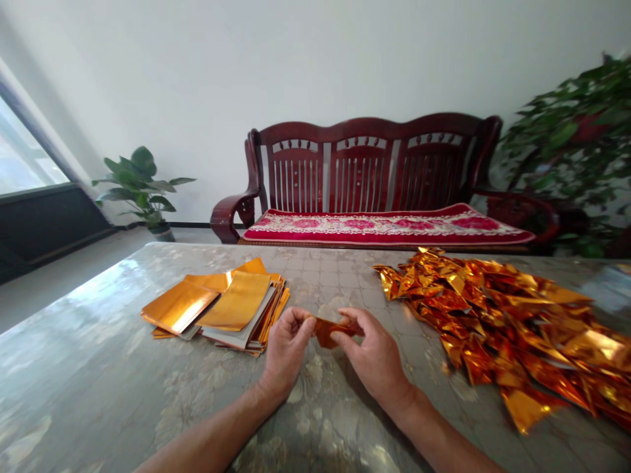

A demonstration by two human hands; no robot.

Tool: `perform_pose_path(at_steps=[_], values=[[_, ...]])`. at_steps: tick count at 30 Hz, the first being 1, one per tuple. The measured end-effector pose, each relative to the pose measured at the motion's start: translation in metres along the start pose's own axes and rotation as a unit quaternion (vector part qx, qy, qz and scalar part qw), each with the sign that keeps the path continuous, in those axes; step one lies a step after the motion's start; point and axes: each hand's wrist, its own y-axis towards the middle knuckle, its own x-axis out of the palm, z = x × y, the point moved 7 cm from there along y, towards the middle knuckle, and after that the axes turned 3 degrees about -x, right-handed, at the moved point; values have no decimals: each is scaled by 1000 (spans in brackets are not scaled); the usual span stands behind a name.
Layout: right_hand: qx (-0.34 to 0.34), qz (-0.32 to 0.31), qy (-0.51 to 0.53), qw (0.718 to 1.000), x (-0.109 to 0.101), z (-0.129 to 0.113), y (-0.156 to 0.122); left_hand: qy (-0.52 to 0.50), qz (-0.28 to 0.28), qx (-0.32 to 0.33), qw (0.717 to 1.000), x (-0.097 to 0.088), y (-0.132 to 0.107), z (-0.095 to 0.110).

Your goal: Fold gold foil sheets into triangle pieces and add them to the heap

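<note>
Between my two hands, above the table, is a small folded piece of gold foil paper (pixel 325 333). My left hand (pixel 287 348) pinches its left end between thumb and fingers. At its right end, my right hand (pixel 372 351) grips it with the thumb in front and the fingers behind. To the left lies a loose stack of flat gold foil sheets (pixel 236 302), some with a pale side showing. A large heap of folded, crumpled-looking gold foil pieces (pixel 493 315) spreads over the right of the table.
The table (pixel 123 374) has a glossy, patterned cover. Beyond its far edge stands a dark red wooden bench (pixel 362 171) with a red floral cushion (pixel 384 225). A potted plant (pixel 145 187) is at the back left, and a leafy plant (pixel 582 144) at the right.
</note>
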Motion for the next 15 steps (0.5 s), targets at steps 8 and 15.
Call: perform_pose_path(at_steps=[8,15], values=[[74,38,115,990,-1,15,4,-89,-15,-38,995,3,3,-6],[18,17,104,994,-2,13,5,-76,-91,-62,991,10,5,-8]])
